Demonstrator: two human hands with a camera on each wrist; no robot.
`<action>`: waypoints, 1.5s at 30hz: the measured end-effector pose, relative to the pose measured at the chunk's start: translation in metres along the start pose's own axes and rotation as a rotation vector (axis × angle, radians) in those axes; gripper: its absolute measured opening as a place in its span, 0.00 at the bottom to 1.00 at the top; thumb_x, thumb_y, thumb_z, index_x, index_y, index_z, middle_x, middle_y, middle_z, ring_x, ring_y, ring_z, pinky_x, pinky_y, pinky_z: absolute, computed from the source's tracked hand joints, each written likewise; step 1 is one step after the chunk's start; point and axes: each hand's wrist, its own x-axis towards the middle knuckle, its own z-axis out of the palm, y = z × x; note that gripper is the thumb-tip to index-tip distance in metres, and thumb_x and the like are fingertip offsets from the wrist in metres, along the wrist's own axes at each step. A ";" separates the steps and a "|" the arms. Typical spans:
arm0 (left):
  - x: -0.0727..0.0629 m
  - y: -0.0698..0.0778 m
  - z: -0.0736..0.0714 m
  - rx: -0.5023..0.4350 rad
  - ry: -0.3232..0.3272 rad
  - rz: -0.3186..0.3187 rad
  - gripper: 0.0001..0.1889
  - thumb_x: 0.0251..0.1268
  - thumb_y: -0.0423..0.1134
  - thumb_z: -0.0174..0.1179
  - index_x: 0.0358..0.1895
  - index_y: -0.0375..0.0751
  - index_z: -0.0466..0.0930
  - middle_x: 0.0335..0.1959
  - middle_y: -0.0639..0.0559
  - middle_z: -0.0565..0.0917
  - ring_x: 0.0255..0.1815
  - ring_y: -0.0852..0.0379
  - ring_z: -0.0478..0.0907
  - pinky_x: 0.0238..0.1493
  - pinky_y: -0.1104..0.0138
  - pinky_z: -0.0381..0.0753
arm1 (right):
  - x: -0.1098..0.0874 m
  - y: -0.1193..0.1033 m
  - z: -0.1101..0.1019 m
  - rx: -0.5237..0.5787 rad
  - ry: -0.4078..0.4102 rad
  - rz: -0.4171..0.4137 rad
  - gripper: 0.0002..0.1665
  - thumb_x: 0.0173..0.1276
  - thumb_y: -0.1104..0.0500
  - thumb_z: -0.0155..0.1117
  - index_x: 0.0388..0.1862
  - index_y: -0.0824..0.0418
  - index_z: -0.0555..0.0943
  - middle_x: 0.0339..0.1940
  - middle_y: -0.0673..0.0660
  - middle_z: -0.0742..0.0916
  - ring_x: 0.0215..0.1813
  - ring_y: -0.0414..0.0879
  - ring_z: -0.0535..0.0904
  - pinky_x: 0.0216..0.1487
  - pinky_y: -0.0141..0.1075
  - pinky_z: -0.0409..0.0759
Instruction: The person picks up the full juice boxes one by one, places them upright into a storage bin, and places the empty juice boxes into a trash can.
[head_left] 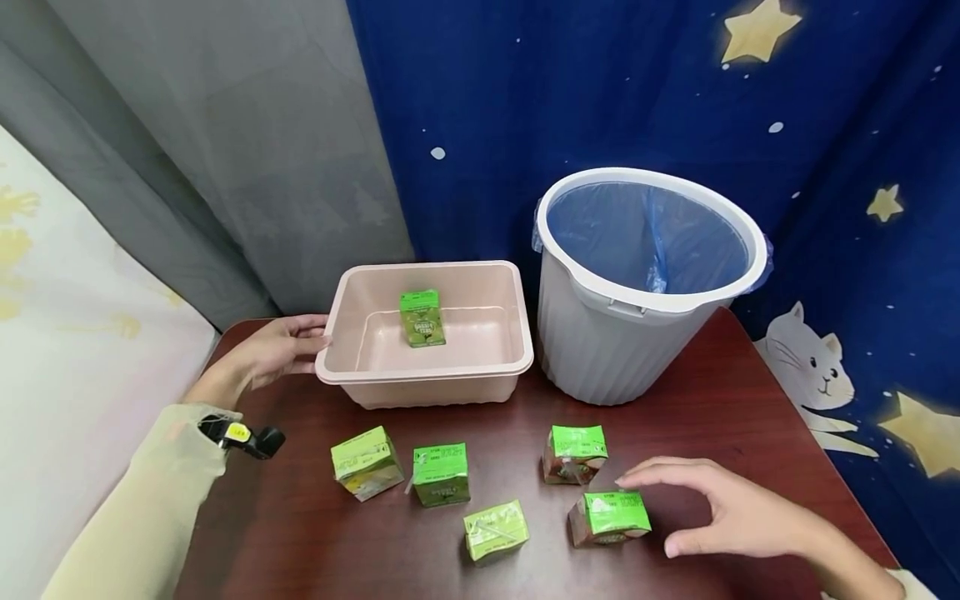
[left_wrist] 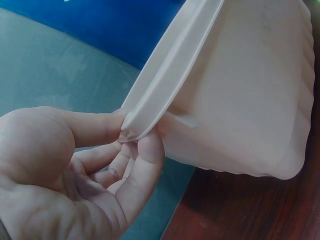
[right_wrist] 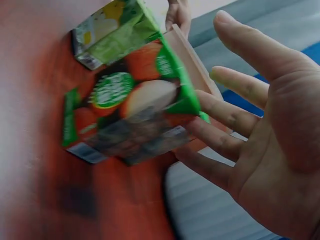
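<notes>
My left hand [head_left: 281,350] pinches the rim of a pale pink plastic basin [head_left: 427,375] at its left end; in the left wrist view the thumb and fingers close on the rim's corner [left_wrist: 150,117]. One green juice box [head_left: 422,318] lies inside the basin. My right hand [head_left: 723,508], thumb and fingers spread, is beside a red-brown juice box with a green top [head_left: 611,518]. In the right wrist view the fingertips are close to that box [right_wrist: 135,95]; whether they touch it I cannot tell. A similar box [head_left: 574,455] stands just behind it.
A yellow-green box [head_left: 367,462], a green box [head_left: 441,473] and another yellow-green box [head_left: 496,531] stand on the dark red table [head_left: 360,550] in front of the basin. Right of the basin is a grey bin [head_left: 600,350] with a blue liner. Curtains [head_left: 472,100] hang behind.
</notes>
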 end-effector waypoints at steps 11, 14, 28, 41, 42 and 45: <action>-0.002 0.004 0.000 -0.006 0.005 0.004 0.34 0.80 0.35 0.54 0.79 0.26 0.50 0.67 0.35 0.68 0.47 0.63 0.82 0.48 0.65 0.86 | 0.005 0.029 0.040 0.060 0.049 0.046 0.42 0.61 0.58 0.78 0.74 0.52 0.73 0.67 0.50 0.80 0.67 0.42 0.75 0.63 0.35 0.76; -0.003 0.004 0.001 -0.009 0.004 0.004 0.34 0.80 0.35 0.54 0.79 0.26 0.49 0.68 0.34 0.67 0.47 0.63 0.82 0.48 0.65 0.86 | 0.012 0.032 0.045 0.063 0.047 0.021 0.43 0.60 0.58 0.79 0.74 0.51 0.72 0.67 0.50 0.80 0.67 0.42 0.75 0.62 0.35 0.76; -0.002 0.002 0.000 -0.006 0.005 0.008 0.35 0.80 0.35 0.55 0.79 0.26 0.48 0.68 0.35 0.68 0.46 0.64 0.82 0.47 0.65 0.86 | 0.025 0.040 0.062 0.021 0.145 -0.065 0.31 0.66 0.57 0.75 0.68 0.54 0.79 0.59 0.54 0.87 0.55 0.39 0.82 0.48 0.32 0.82; -0.001 0.002 0.001 -0.002 0.011 -0.004 0.34 0.80 0.35 0.55 0.79 0.27 0.49 0.67 0.35 0.68 0.46 0.63 0.82 0.47 0.65 0.86 | 0.023 0.036 0.063 0.044 0.221 -0.075 0.31 0.65 0.60 0.76 0.67 0.58 0.80 0.56 0.54 0.87 0.48 0.38 0.83 0.44 0.32 0.83; -0.001 0.002 0.001 -0.001 0.012 -0.006 0.34 0.80 0.35 0.54 0.79 0.27 0.49 0.67 0.35 0.68 0.46 0.63 0.82 0.47 0.65 0.86 | 0.022 0.034 0.062 0.053 0.219 -0.069 0.31 0.65 0.61 0.76 0.67 0.58 0.80 0.55 0.54 0.87 0.47 0.38 0.83 0.43 0.32 0.83; -0.001 0.002 0.001 0.001 0.011 -0.004 0.34 0.80 0.35 0.54 0.79 0.27 0.49 0.65 0.36 0.70 0.46 0.63 0.82 0.47 0.65 0.86 | 0.022 0.027 0.056 0.079 0.209 -0.056 0.30 0.66 0.62 0.75 0.67 0.58 0.80 0.56 0.55 0.87 0.46 0.39 0.83 0.42 0.32 0.83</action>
